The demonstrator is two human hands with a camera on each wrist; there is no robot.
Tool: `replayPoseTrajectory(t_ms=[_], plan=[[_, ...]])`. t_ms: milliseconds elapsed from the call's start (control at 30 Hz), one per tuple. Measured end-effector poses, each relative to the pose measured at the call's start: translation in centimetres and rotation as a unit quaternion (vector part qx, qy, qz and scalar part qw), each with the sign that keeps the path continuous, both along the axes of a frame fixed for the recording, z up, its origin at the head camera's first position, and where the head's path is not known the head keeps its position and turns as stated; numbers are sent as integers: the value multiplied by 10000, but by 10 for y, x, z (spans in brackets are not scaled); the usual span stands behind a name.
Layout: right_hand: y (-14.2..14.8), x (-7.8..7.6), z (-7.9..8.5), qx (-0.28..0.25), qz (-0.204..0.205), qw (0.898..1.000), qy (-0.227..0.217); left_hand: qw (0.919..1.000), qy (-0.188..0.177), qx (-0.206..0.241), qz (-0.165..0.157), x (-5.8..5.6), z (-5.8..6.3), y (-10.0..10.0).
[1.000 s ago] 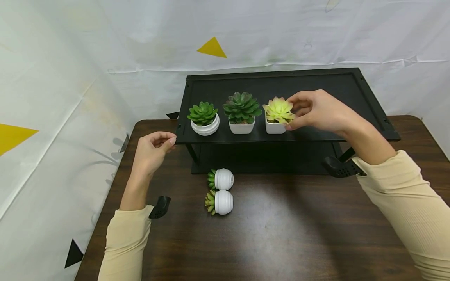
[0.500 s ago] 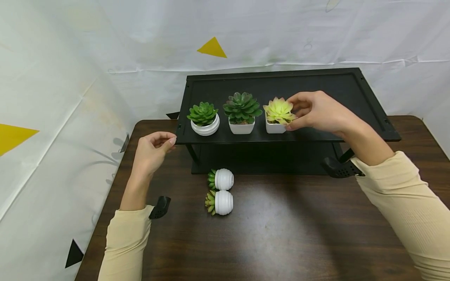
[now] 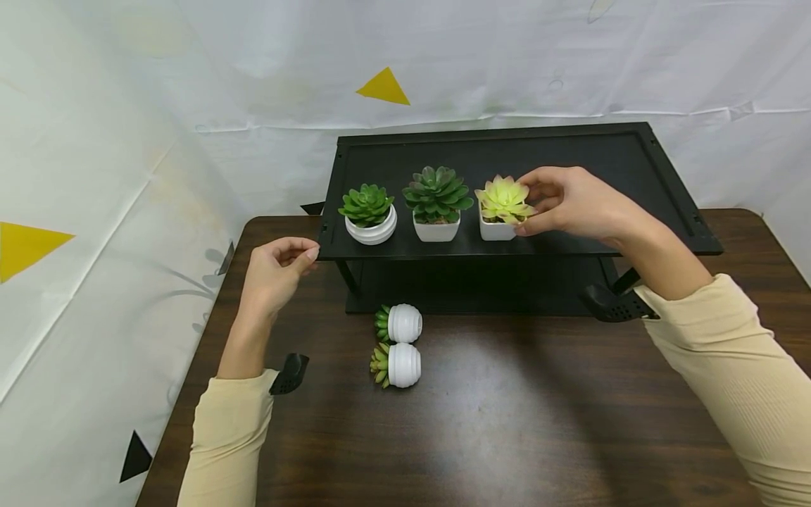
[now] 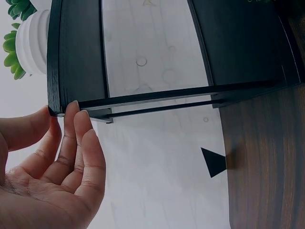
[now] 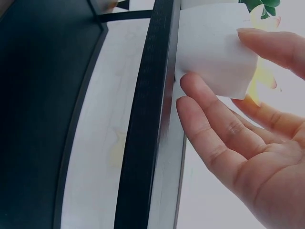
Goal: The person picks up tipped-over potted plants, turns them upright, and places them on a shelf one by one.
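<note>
My left hand (image 3: 272, 273) pinches the front left corner of a black two-tier shelf (image 3: 589, 151), thumb on the edge and fingertips beneath, as the left wrist view shows. My right hand (image 3: 583, 204) holds a yellow-green potted succulent (image 3: 497, 231) by the right side of its square white pot (image 5: 214, 47), upright on the top tier near the front edge. To its left stand a dark green succulent (image 3: 437, 193) in a square white pot and a bright green succulent (image 3: 367, 208) in a round white pot.
Two small succulents lie on their sides on the brown wooden table (image 3: 507, 436), one green with a ribbed white pot (image 3: 405, 324), the other yellowish with a similar pot (image 3: 404, 366). A white patterned sheet (image 3: 481, 63) hangs behind the shelf and along the left.
</note>
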State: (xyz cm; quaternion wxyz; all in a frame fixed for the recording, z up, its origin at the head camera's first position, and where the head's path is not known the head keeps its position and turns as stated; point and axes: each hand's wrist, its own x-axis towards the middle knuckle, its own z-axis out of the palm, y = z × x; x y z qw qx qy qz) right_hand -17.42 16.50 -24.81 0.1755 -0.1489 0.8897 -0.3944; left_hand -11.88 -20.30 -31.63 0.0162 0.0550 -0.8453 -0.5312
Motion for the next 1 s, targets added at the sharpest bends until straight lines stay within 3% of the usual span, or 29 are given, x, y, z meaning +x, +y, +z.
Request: replayPoseTrajectory(t_ms=[467,1000], plan=[[4,3,1,-41,-138,9998,-123,10000,39,-13,6,-1,0,0],[22,22,-1,33,-226,9997,-53,10000,54,-45,-11,-1,-1,0]])
